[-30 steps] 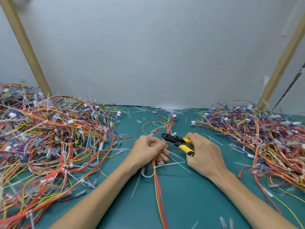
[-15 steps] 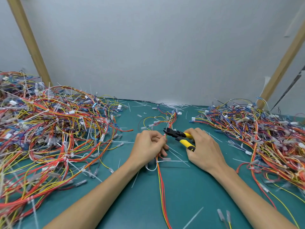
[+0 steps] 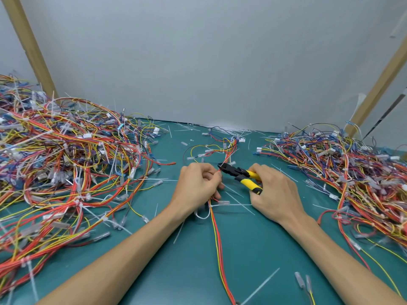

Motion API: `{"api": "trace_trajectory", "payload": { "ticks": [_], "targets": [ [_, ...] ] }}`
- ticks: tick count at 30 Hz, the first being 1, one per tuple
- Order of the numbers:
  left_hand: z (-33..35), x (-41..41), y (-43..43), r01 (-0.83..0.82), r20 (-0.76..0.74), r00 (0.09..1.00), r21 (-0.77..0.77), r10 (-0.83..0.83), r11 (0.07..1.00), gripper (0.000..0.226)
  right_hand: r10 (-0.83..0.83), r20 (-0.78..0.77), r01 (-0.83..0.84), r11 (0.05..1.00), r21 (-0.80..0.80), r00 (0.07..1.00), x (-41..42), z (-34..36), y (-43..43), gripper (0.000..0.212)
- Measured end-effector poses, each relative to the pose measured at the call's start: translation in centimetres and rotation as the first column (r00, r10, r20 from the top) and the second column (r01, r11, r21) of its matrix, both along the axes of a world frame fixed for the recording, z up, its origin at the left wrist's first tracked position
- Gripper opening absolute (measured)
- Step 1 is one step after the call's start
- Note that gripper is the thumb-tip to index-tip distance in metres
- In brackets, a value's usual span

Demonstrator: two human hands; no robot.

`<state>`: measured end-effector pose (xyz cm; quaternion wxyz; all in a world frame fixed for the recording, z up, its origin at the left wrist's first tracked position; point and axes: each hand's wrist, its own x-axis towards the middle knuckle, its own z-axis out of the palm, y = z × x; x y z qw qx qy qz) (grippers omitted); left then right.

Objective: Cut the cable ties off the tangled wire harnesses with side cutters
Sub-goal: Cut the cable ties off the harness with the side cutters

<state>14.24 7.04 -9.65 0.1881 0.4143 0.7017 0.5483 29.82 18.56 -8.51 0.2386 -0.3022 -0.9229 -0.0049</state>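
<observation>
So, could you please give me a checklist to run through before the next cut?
1. Right hand grips the yellow-handled black side cutters: ok.
2. Left hand holds the red and yellow wire harness: ok.
3. Cutter tip reaches the wires at the left hand: ok.
4. Only a tie, no wire, sits between the jaws: cannot tell.
5. Left fingers are clear of the jaws: cannot tell.

Harness heap [image 3: 66,164] on bench [image 3: 253,245] left, second heap [image 3: 343,170] right, hands [image 3: 198,183] between, cutters [image 3: 242,175] right of harness [image 3: 217,227].
</observation>
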Motion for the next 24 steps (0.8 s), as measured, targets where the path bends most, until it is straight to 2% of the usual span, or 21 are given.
{"api": "trace_trajectory", "payload": {
  "ticks": [11, 18, 24],
  "targets": [
    [0.17, 0.11, -0.28, -0.027, -0.028, 0.999, -0.001, 0.027, 1.000, 0.020, -0.012, 0.016, 0.012, 1.000, 0.023, 1.000, -0.18, -0.06, -0.15, 0.023],
    [0.39, 0.21, -0.30, -0.044, -0.033, 0.998, -0.014, 0.044, 0.999, 0.021, 0.007, -0.008, -0.007, 0.998, 0.064, 1.000, -0.22, -0.13, 0.18, 0.032],
    [0.34, 0.26, -0.21, -0.058, -0.129, 0.990, -0.023, 0.054, 0.998, 0.019, 0.006, 0.005, -0.006, 0.998, 0.066, 1.000, -0.31, -0.06, 0.22, 0.026]
  ]
}}
